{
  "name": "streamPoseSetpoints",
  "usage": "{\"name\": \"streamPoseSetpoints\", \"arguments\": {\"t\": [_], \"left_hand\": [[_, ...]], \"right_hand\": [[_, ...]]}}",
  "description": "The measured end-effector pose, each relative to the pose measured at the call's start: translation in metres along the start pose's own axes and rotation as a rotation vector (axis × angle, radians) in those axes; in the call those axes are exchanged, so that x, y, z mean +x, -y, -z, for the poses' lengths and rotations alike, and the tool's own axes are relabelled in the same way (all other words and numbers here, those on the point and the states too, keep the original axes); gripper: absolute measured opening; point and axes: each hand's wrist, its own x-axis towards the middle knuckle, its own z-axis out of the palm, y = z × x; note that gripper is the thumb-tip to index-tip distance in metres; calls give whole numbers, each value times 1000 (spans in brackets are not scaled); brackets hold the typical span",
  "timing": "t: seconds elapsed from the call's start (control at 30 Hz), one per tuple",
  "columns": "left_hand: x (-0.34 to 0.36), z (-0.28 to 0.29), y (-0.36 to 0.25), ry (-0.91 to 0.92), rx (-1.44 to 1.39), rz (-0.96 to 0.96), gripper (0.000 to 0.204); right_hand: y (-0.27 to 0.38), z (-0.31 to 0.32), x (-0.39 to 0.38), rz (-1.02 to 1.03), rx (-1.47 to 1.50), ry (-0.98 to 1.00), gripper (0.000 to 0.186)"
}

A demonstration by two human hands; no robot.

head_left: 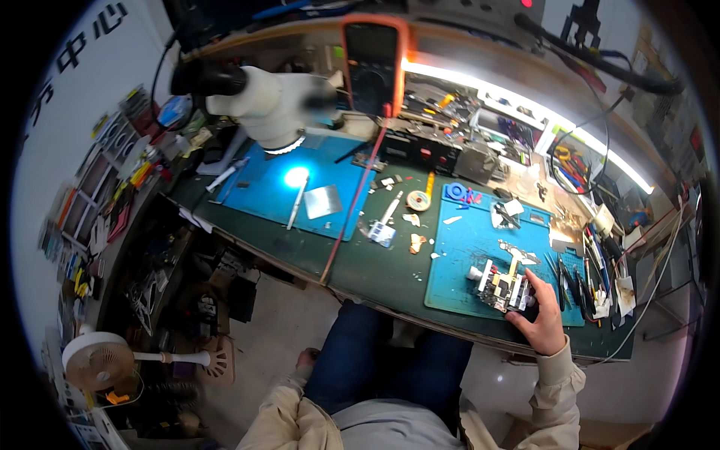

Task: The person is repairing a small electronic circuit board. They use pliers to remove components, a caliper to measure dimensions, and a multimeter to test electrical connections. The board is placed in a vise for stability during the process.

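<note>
My right hand (541, 319) is at the right end of a small metal circuit board holder (517, 294), with thumb and fingers closed about its knob side. A small circuit board (496, 287) with a yellow strip sits between the holder's jaws. The holder rests on the front part of a blue work mat (457, 274). My left hand (307, 357) hangs low beside my left thigh, below the bench edge. It is small and dark there, and its fingers cannot be made out.
A white microscope (270, 109) lights a second blue mat (255, 187) holding a pen-like tool (298, 204) and metal plate (323, 202). An orange multimeter (373, 64) stands behind. Tweezers (574, 285) and other hand tools lie right of the holder. A red cable (358, 187) crosses the bench.
</note>
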Motion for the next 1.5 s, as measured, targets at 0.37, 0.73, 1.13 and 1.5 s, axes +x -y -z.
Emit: {"name": "streamPoseSetpoints", "arguments": {"t": [0.37,0.73,1.13,1.5], "left_hand": [[-52,312,-293,-803,-327,-1013,21],[12,357,-402,-424,256,-775,21],[-84,251,-445,11,180,-1426,29],[-101,315,-224,-214,-40,-1597,41]], "right_hand": [[27,-7,-18,-26,-1,-261,61],[81,-23,-53,-268,262,-520,65],[180,-77,4,-250,460,-642,73],[290,-214,152,87,160,-208,59]]}}
